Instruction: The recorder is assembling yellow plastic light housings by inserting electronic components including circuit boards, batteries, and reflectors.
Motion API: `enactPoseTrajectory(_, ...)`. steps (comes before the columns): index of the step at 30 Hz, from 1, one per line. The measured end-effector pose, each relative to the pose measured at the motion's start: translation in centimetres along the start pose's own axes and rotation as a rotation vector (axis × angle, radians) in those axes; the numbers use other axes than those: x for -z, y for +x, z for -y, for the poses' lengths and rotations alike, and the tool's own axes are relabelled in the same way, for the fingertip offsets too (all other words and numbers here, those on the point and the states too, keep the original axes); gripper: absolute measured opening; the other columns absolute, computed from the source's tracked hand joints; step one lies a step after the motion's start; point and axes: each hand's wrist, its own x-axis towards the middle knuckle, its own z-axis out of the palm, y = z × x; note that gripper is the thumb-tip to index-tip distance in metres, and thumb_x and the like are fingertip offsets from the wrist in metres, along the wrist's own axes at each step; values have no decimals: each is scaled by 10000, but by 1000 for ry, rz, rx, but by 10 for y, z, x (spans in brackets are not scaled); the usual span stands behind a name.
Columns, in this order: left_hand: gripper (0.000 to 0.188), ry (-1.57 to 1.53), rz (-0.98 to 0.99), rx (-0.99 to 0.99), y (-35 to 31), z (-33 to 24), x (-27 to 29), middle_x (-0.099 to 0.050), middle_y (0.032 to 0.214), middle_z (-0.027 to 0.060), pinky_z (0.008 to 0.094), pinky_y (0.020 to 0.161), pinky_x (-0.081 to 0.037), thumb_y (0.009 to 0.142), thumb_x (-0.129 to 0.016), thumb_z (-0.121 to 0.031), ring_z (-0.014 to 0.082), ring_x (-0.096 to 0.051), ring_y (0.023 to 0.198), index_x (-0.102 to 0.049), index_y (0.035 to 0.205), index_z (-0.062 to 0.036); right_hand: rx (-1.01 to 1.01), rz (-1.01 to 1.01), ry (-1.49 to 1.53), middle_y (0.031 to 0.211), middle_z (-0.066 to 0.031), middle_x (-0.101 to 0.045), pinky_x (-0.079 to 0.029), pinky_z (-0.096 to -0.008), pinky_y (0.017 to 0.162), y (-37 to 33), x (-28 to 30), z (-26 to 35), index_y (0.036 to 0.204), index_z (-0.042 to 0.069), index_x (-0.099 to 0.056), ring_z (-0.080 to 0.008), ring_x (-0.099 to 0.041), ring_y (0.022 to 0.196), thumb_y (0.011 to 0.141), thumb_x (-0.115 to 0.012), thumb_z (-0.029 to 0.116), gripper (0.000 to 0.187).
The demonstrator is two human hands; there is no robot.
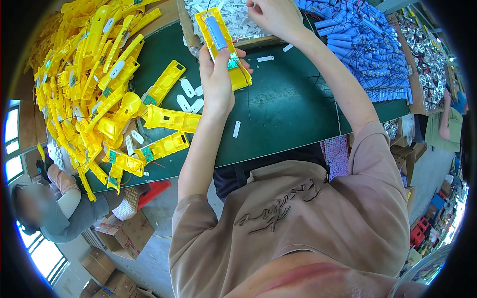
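Note:
My left hand [217, 79] is closed around a long yellow plastic housing [239, 78], held tilted above the green table, its thumb by a green circuit board [232, 60]. A blue cylindrical battery cell [215, 33] lies in the housing's hollow, with thin red and black wires beside it. Over a box of small white plastic pieces [226, 17], my right hand [278, 17] has its fingers bent together. Whatever is between those fingertips is too small to make out.
Yellow housings [94, 79] are heaped at the left, with white oval covers [187, 88] beside them. At the far right lie stacked blue battery cells [348, 44] with black wires and a box of shiny metal parts [422, 59]. A co-worker [74, 208] is at the left.

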Motion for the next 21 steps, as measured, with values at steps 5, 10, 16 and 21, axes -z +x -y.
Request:
enactPoseTrajectory(5,264,-18,19,9,-2,2,2,-593,899,133,331,609,-544,955,-415,-147,168,-608,683,-365,1191,-40,109,-167,263,798,-180,-577,-485,-362,622,-22,31,24,917,9,-510,-274,-610,665,890,-517,134,129)
enactPoseTrajectory(10,329,165,138,-117,-12,7,-7,-590,942,135,322,645,-536,939,-436,-104,165,-598,709,-347,1246,-28,-329,-6,1282,806,-88,-575,-477,-258,526,-45,30,31,994,35,-474,-161,-576,578,944,-435,155,135)
enactPoseTrajectory(16,427,409,179,-239,-18,12,-11,-579,956,134,298,659,-523,925,-452,-43,156,-589,733,-278,1313,-9,-409,30,1596,796,-94,-603,-463,-242,547,-53,23,24,1175,83,-477,-142,-567,569,953,-428,265,292)
enactPoseTrajectory(21,429,472,175,-214,-16,18,-10,-575,960,131,287,661,-515,921,-458,-21,153,-587,740,-282,1312,-11,-257,24,1489,810,-73,-597,-401,-199,538,-59,13,10,1041,57,-524,-77,-496,585,936,-507,213,189)
